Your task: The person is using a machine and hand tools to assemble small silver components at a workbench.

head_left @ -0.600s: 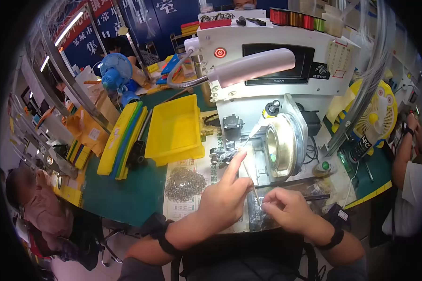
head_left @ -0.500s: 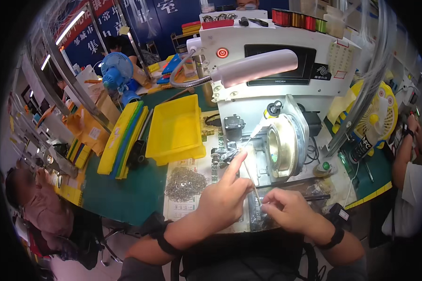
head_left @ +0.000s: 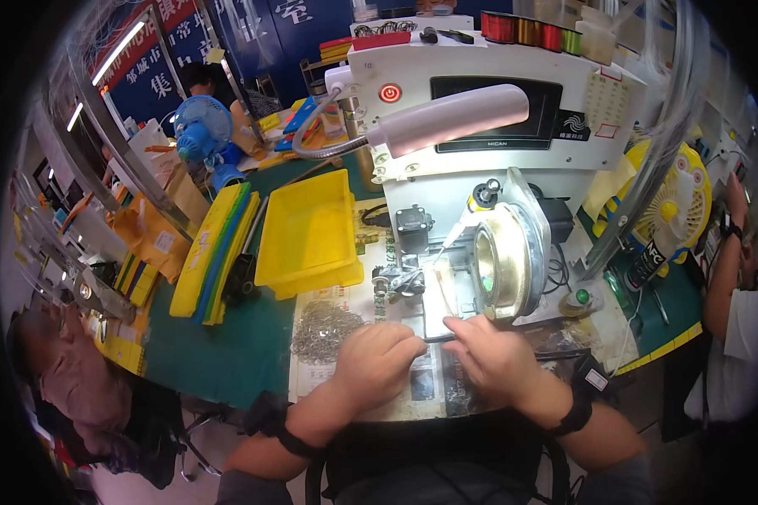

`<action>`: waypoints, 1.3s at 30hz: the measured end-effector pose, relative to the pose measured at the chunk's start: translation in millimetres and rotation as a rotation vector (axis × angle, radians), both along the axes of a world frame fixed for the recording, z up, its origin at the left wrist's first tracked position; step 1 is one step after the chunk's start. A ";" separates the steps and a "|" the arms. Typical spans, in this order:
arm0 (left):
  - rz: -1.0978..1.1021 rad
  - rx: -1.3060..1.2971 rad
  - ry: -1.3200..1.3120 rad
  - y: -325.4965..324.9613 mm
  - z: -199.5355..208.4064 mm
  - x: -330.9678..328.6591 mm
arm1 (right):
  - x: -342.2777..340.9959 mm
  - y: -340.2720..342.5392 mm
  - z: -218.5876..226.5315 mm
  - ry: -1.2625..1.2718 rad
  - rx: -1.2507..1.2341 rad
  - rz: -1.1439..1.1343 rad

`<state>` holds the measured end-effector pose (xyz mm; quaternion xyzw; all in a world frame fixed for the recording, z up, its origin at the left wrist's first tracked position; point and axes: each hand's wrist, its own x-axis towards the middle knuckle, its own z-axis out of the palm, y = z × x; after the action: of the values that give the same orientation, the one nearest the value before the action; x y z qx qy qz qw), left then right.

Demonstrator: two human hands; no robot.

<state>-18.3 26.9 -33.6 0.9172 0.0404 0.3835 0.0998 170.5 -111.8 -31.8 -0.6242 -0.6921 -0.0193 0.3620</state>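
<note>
My left hand [head_left: 377,364] is closed, its fingers curled in over the mat; whatever they may hold is hidden. My right hand [head_left: 495,358] pinches the lower end of a thin, light-coloured rod [head_left: 447,295], which points up toward the small lit mechanism. That mechanism has metal jaws [head_left: 398,281] and belongs to a white bench machine [head_left: 497,181]. Just right of the rod stands a wide metal ring [head_left: 499,269] on the machine. A pointed nozzle with a yellow-and-black collar [head_left: 483,199] angles down above the work spot. Beside my left hand lies a tangled heap of fine wire pieces [head_left: 324,330].
A yellow bin [head_left: 307,278] and stacked yellow, green and blue trays [head_left: 195,290] are on the left. A lamp [head_left: 451,119] hangs over the machine. Wire spools [head_left: 526,32] stand on top. Blue [head_left: 202,130] and yellow fans [head_left: 669,202] flank it. People sit on both sides.
My left hand has drawn back from the jaws toward me, its pointing index finger now curled. My right hand has moved up and slightly left, bringing the rod nearer the ring.
</note>
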 end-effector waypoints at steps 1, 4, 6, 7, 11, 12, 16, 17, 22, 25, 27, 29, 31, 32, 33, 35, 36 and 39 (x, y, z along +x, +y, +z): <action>0.000 0.002 0.001 0.3 -1.2 -1.1 | 4.3 -1.3 1.9 -0.042 0.183 0.043; -0.010 0.001 -0.008 2.3 -0.6 -0.9 | 6.4 -22.2 21.9 -0.064 0.434 0.104; -0.021 0.000 -0.017 1.3 -0.1 -1.3 | 1.6 -36.8 43.2 -0.033 0.503 0.143; -0.014 0.008 -0.007 1.1 -0.1 -1.9 | 0.5 -35.4 46.6 -0.031 0.503 0.141; -0.019 0.006 -0.014 0.5 0.8 -2.3 | -1.7 -26.2 54.6 -0.053 0.571 0.134; -0.020 0.007 -0.015 0.4 1.4 -1.8 | -1.6 -25.1 54.8 -0.061 0.563 0.118; -0.022 -0.001 -0.009 -0.7 3.2 -1.7 | 0.9 -28.0 57.4 -0.038 0.562 0.134; -0.015 -0.005 -0.003 -1.1 3.2 -2.2 | 0.6 -26.0 58.4 -0.035 0.546 0.139; -0.018 -0.004 -0.014 0.9 2.1 -2.6 | 3.4 -41.6 50.5 -0.032 0.502 0.159; -0.015 -0.008 -0.008 -1.0 2.6 -0.6 | 3.3 -35.2 19.2 0.052 0.412 0.078; -0.010 -0.013 0.000 -1.3 2.3 -1.2 | 0.7 -22.5 5.8 -0.034 0.222 0.128; -0.016 -0.020 -0.009 0.0 1.4 -1.5 | -3.7 -22.6 -2.0 -0.033 0.127 0.098; -0.021 -0.020 -0.013 1.3 1.0 -3.3 | -6.2 -23.5 0.4 0.076 -0.065 0.099; -0.033 -0.022 -0.018 1.8 0.6 -3.5 | 1.8 -29.6 -4.8 0.074 -0.066 0.103; -0.020 -0.019 -0.018 2.1 0.7 -5.2 | 19.6 -40.8 -13.7 0.002 0.013 0.075; -0.036 -0.023 -0.018 3.0 -0.8 -6.4 | 47.2 -64.8 -14.1 -0.122 0.068 -0.137; -0.029 -0.023 -0.019 3.4 -0.1 -7.1 | 58.2 -71.5 -7.2 -0.144 0.060 -0.258; -0.065 -0.044 -0.002 3.0 0.8 -3.7 | 70.5 -86.2 1.9 -0.363 -0.189 -0.528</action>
<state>-21.9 29.9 -32.8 0.9153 0.0191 0.3798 0.1326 241.0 -198.0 -29.9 -0.7991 -0.5584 -0.1591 0.1558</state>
